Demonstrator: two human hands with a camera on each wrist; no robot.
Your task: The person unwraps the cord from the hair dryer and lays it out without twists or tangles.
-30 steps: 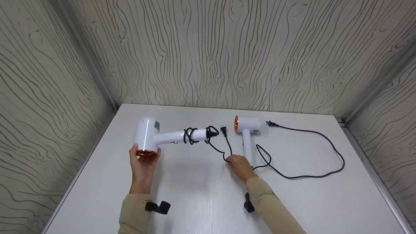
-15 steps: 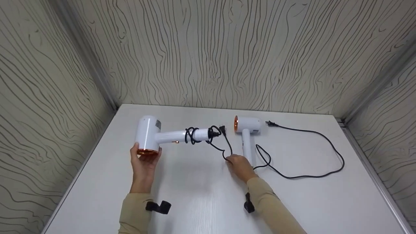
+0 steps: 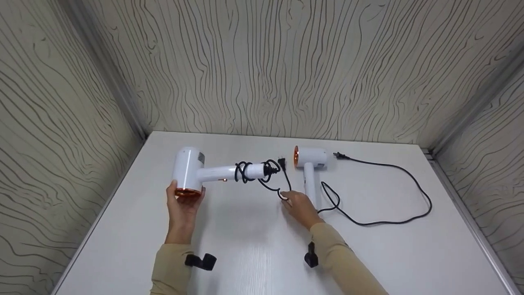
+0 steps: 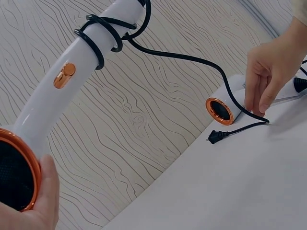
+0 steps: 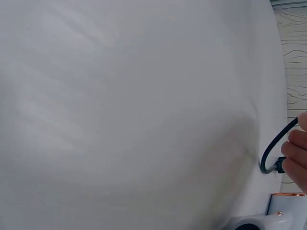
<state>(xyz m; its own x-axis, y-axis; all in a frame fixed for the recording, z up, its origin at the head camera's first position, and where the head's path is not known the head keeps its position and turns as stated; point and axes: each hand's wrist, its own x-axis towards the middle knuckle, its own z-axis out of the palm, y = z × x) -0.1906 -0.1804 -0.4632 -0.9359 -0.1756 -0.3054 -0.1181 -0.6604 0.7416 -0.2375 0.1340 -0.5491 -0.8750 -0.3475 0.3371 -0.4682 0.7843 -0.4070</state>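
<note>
In the head view, my left hand (image 3: 184, 213) holds a white hair dryer (image 3: 189, 170) by its barrel, around the orange-rimmed end. The dryer is raised, its handle (image 4: 62, 86) pointing right with the black cord (image 4: 189, 58) wound around it. My right hand (image 3: 301, 208) is at the loose part of that cord, low over the table. In the left wrist view its fingers hang downward, and the cord passes in front of the fingertips. The cord bends back there to its plug (image 4: 218, 137) on the table. The right wrist view catches only some fingers (image 5: 295, 153) beside the cord.
A second white hair dryer (image 3: 313, 157) lies on the white table (image 3: 245, 254), right of the first. Its black cord (image 3: 403, 221) curves out to the right, with the plug (image 3: 340, 155) near the barrel. Wood-patterned walls (image 3: 262, 69) enclose the table behind and at both sides.
The left hand and raised dryer have shifted slightly right. My right fingertips have moved a little up and left along the cord. The second dryer stays in place.
</note>
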